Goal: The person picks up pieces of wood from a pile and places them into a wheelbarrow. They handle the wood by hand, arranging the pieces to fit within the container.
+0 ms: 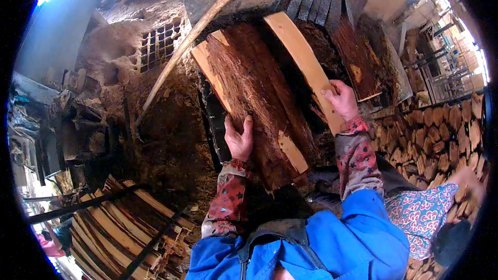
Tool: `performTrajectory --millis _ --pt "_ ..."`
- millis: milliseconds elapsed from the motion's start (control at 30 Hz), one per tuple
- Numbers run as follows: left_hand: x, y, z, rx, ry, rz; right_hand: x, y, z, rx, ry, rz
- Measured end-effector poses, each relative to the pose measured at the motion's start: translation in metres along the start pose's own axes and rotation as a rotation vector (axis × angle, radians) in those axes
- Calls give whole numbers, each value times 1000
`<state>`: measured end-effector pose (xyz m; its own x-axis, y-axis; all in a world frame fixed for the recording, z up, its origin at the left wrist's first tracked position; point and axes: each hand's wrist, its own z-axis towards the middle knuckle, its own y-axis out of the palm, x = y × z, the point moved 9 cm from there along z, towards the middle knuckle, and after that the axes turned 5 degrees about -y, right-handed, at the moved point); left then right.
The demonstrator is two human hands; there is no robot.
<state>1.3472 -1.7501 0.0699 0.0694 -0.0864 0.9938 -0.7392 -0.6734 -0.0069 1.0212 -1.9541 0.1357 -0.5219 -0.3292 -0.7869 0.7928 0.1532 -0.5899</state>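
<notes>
Rough reddish bark under my left hand (239, 140): fingers curled over the left edge of a big split log (259, 103), thumb side pressed against its face, a closed hold on the slab's rim. My right hand (342, 101) is wrapped round a pale, smooth-cut plank (306, 67), fingers closed on its lower end, thumb on top. Plank leans up and away from me, just beside the log on its right and touching it low down. Log stands tilted, its lower end near my blue jacket (337, 243).

Behind both: dark, weathered boards (324, 0) and another bark-faced slab (358, 57). A long bare stick (199, 28) leans across the upper left. Ground is dark earth and sawdust (166, 135). Stacked firewood (441, 129) to the right; a pile of thin split slats (114, 228) lower left. A perforated brick (161, 44) sits in a crumbly wall. Patterned cloth (420, 212) at lower right.
</notes>
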Motion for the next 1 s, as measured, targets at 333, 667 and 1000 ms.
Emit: performTrajectory --millis 333,667,1000 --pt "-5 -3 0 19 43 -9 -113 126 -3 -27 -239 -407" --pt "8 5 3 15 26 -31 -79 89 -4 -128 -127 -263" --pt "22 13 6 -7 12 -45 -60 101 -5 -260 -39 -251"
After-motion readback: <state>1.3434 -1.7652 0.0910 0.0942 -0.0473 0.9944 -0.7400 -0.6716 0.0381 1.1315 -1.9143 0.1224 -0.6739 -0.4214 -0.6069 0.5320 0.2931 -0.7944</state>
